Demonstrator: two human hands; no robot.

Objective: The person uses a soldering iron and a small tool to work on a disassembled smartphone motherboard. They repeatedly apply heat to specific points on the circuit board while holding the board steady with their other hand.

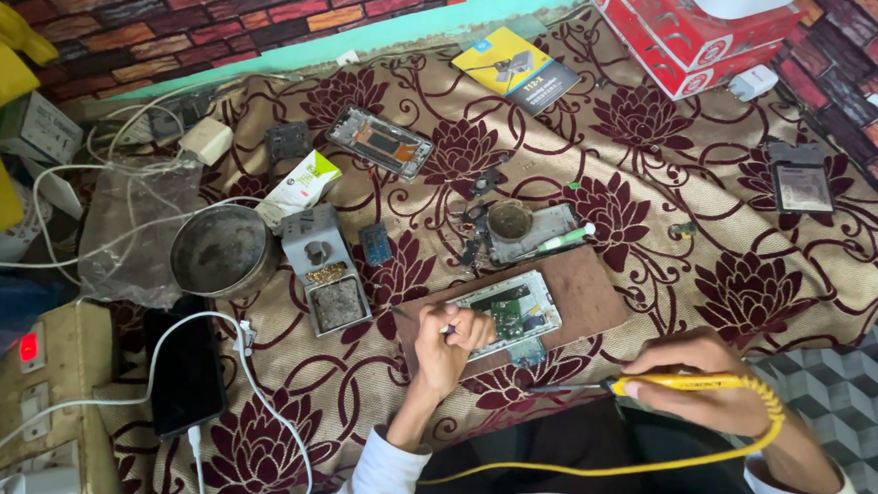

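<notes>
An opened phone point(507, 312) with its circuit board showing lies on a brown wooden board point(592, 294) on a flowered cloth. My left hand point(449, 342) rests on the phone's left end and pinches thin tweezers point(413, 317) that point left. My right hand point(711, 378) holds a yellow soldering iron point(666, 383) level, its dark tip point(557, 388) pointing left just below the board. The iron's yellow cable point(611, 467) loops back under my arm.
A soldering iron stand with sponge point(325, 268), a round metal bowl point(221, 250), a black phone on a charging cable point(185, 366), a power strip point(37, 418), another phone frame point(380, 140), a small round tin point(510, 219), red boxes point(693, 33) and a dark device point(801, 180) surround the board.
</notes>
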